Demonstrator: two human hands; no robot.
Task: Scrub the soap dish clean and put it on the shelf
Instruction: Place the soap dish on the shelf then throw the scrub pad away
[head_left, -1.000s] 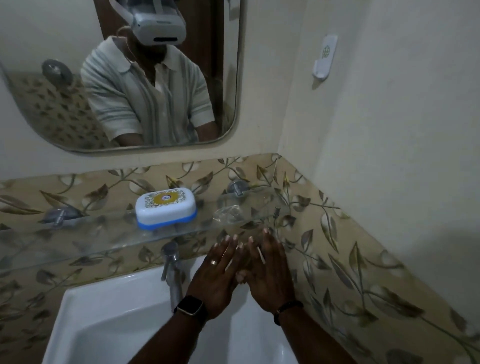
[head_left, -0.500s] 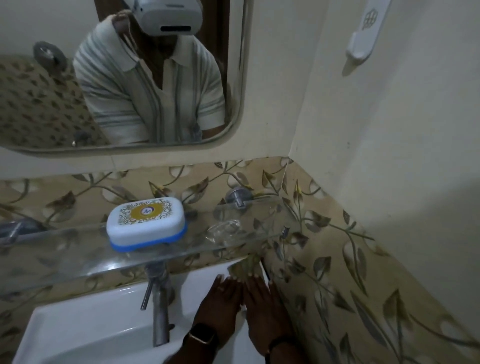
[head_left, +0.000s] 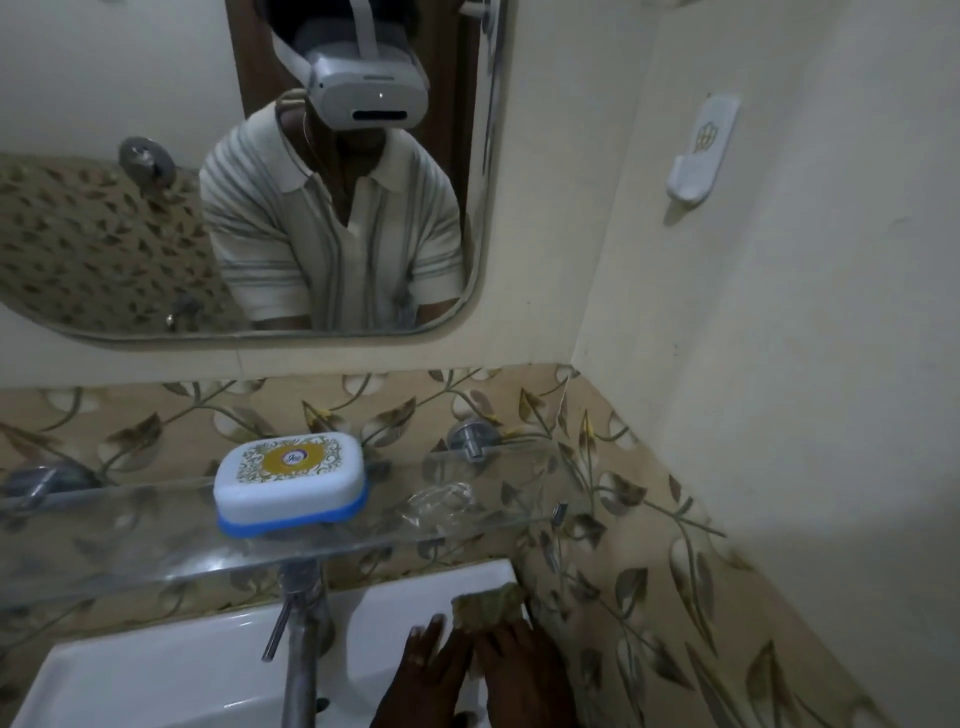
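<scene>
Your soap dish (head_left: 291, 483), lid on, sits on the glass shelf (head_left: 130, 540), up and to the left of both hands and above the tap (head_left: 301, 644). Its long axis runs left to right along the shelf. Your left hand (head_left: 431, 670) is nearer, fingers flat and empty. Your right hand (head_left: 524, 670) lies flat, fingertips touching the scrub pad (head_left: 488, 605) at the basin (head_left: 156, 670) corner.

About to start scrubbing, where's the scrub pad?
In the head view, the scrub pad sits on the sink's back right corner, at the right hand's fingertips.
</scene>
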